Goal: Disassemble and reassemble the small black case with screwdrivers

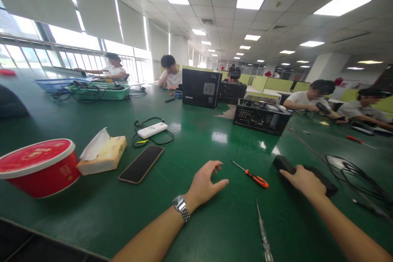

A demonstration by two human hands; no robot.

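My left hand (206,184), with a silver watch (181,208) on the wrist, is held over the green table (129,217), thumb and fingers apart and nothing between them. To its right lies an orange and black screwdriver (257,179), its shaft pointing up and left. A second, slim screwdriver (263,231) with a clear handle lies nearer the front edge. My right hand (303,181) is wrapped over a black box-like device (327,182) on the right; the fingertips are partly hidden behind it. Black cables (357,174) lie beside the device.
On the left are a red tub (39,168), a tissue pack (106,157), a phone (141,164) and a white power bank (152,130) with a cable. Farther back stand computer cases (202,88), an opened case (260,116), and baskets (98,91). Several people sit around.
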